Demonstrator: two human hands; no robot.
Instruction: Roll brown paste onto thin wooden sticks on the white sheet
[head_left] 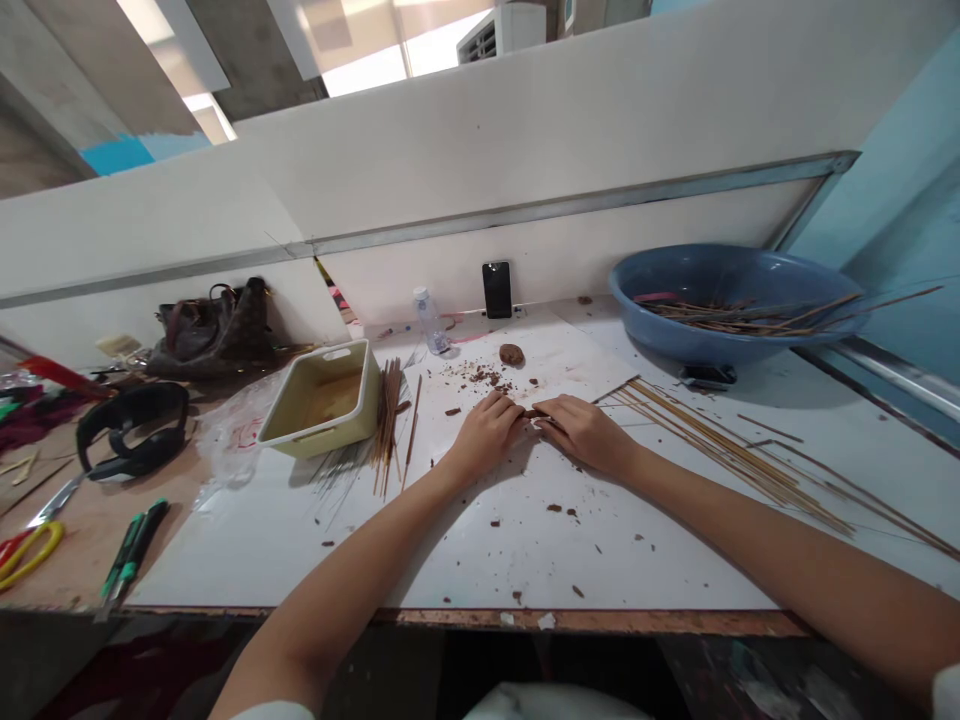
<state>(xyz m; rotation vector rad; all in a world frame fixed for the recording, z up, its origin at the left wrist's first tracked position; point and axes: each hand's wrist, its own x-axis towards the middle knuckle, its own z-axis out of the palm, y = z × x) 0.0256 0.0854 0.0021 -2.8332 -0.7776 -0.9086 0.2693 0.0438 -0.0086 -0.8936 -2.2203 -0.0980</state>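
Our left hand (484, 435) and right hand (585, 432) pinch a small brown bit (534, 413) (mostly hidden) between their fingertips. Wrists low on the white board (480, 560) keep us steady.

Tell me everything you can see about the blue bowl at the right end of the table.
The wide, round blue bowl looks like plastic and has a rolled rim. It sits tilted toward the viewer at the back right of the white table, with a dark object beneath it. Thin brown sticks lie inside, some reaching past the rim, with a pink piece near the left side.
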